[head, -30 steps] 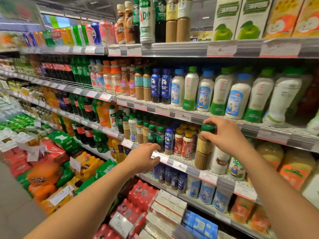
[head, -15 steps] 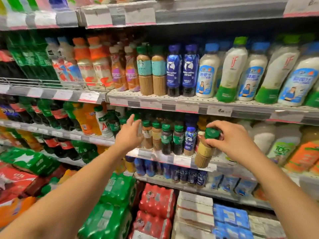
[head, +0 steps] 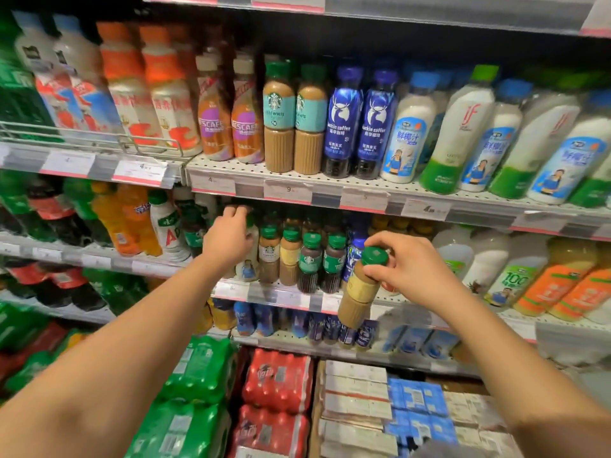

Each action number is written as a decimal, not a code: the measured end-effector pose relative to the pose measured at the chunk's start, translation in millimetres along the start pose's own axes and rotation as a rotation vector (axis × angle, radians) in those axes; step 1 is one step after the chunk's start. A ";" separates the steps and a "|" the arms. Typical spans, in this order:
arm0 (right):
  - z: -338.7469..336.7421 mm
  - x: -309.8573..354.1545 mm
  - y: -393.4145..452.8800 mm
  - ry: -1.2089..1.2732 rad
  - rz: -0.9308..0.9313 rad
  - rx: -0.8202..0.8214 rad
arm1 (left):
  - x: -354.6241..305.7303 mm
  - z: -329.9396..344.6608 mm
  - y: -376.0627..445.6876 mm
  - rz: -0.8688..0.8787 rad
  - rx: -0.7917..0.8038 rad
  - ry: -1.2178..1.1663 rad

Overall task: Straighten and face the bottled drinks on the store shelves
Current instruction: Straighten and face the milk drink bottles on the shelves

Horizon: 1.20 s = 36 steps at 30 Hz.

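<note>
Tiered store shelving [head: 330, 190] of pale perforated metal, edged with red-trimmed price-tag strips [head: 287, 190]. A wire guard rail [head: 99, 137] fronting the upper left shelf. Dim under each shelf, brighter at the front edges.

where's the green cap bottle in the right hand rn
In the head view, right of centre: the tan green-capped bottle hangs tilted from the right hand, off the shelf, in front of the dark coffee bottles.
</note>
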State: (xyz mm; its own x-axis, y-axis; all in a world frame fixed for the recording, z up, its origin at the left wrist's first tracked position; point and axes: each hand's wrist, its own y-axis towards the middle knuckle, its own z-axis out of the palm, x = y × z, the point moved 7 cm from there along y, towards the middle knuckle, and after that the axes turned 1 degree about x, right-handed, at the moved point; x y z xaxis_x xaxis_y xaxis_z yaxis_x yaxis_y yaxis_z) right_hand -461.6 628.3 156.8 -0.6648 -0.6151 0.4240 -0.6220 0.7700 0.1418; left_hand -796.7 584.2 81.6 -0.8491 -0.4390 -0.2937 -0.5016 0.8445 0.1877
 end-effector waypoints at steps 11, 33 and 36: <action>24.4 35.8 39.6 0.013 -0.126 0.146 | 14.8 -8.7 -45.8 0.032 -0.063 -0.064; 173.7 171.6 148.0 -0.423 -0.522 0.301 | 126.8 -48.3 -151.8 -0.083 -0.134 -0.270; 180.8 176.5 159.3 -0.472 -0.525 0.296 | 128.7 -48.2 -154.3 -0.069 -0.124 -0.269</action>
State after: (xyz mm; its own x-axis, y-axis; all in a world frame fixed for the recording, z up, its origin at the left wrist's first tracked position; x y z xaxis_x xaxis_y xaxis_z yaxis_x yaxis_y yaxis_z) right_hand -752.8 611.8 92.5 -0.3161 -0.9462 -0.0689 -0.9458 0.3200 -0.0550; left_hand -836.6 382.6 60.0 -0.7460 -0.3834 -0.5446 -0.5873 0.7643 0.2665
